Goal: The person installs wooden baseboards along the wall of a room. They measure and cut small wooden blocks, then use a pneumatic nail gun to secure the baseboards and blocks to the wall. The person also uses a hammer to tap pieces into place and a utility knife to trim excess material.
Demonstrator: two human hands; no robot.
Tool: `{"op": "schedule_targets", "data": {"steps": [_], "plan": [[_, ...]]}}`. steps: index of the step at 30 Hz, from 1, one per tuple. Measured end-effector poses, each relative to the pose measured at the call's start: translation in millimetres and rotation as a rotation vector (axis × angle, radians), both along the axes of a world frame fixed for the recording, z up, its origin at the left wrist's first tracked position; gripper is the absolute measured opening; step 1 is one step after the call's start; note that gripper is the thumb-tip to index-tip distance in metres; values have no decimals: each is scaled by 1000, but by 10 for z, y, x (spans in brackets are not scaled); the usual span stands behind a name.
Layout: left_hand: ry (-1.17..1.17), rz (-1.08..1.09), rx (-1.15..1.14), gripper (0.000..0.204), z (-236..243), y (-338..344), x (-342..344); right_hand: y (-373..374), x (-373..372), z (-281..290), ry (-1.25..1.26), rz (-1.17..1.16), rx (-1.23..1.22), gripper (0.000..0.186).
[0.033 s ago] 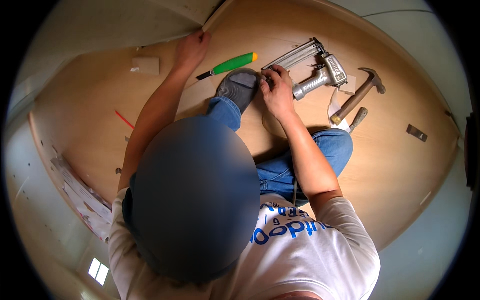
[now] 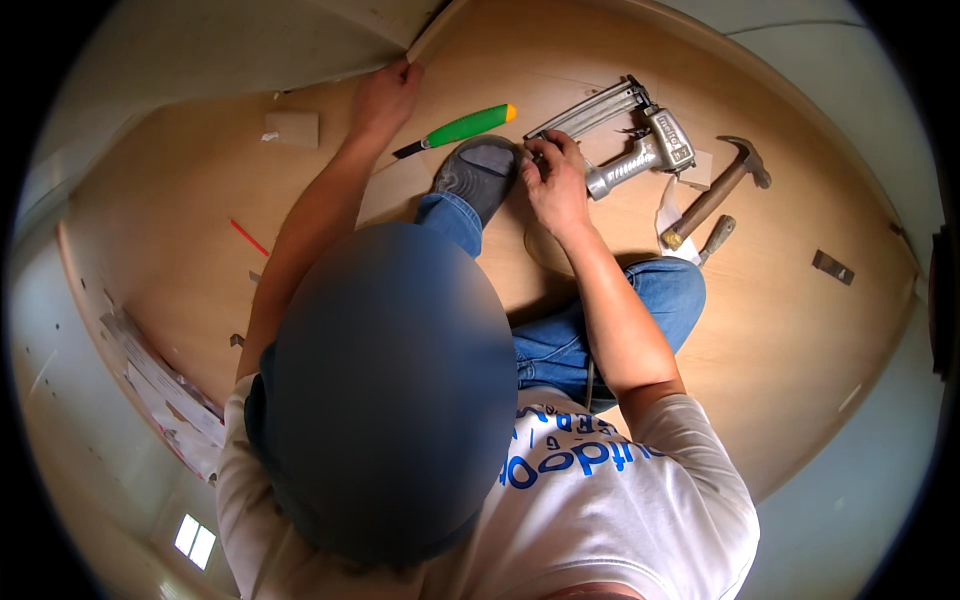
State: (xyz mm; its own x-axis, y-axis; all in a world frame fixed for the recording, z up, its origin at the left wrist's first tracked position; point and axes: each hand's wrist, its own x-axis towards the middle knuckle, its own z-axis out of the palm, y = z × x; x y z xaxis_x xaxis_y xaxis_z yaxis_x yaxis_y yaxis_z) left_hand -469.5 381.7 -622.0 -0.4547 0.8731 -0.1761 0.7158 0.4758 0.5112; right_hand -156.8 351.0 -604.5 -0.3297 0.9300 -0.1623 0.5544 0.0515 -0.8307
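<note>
My left hand [image 2: 388, 102] reaches up to the lower edge of a pale panel [image 2: 250, 50], its fingers bent together at the corner beside a thin wooden strip [image 2: 437, 28]. Whatever those fingers grip is hidden. Beside my shoe [image 2: 478, 178], my right hand [image 2: 556, 182] is closed, with fingertips and thumb drawn in; anything between them is too small to make out. Just past it lies a silver nail gun [image 2: 645, 150], its magazine end close to my fingers. Between my hands rests a green-handled cutting tool [image 2: 468, 127] with a yellow end and dark tip.
To the right, a claw hammer [image 2: 712, 195] and a scraper-like tool [image 2: 718, 238] lie on the wood-coloured board [image 2: 780, 330]. Farther right is a dark metal piece [image 2: 833, 267]. A red stick [image 2: 248, 236] and a small wooden block [image 2: 292, 129] lie left.
</note>
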Motion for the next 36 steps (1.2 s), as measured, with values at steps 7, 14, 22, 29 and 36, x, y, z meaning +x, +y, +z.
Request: {"op": "schedule_targets", "data": {"steps": [7, 14, 22, 29, 36], "plan": [[23, -16, -12, 45, -1, -69, 32, -4, 28, 28, 9, -10, -22, 31], [-75, -87, -35, 43, 93, -123, -56, -16, -2, -17, -24, 4, -12, 30], [9, -335, -247, 46, 263, -1112, -428, -20, 52, -28, -76, 56, 80, 29], [212, -387, -300, 51, 349, -1924, -348, -33, -70, -26, -65, 67, 19, 30], [315, -404, -228, 23, 839, -1490, -851, -60, -178, 22, -152, 117, 337, 30]]}}
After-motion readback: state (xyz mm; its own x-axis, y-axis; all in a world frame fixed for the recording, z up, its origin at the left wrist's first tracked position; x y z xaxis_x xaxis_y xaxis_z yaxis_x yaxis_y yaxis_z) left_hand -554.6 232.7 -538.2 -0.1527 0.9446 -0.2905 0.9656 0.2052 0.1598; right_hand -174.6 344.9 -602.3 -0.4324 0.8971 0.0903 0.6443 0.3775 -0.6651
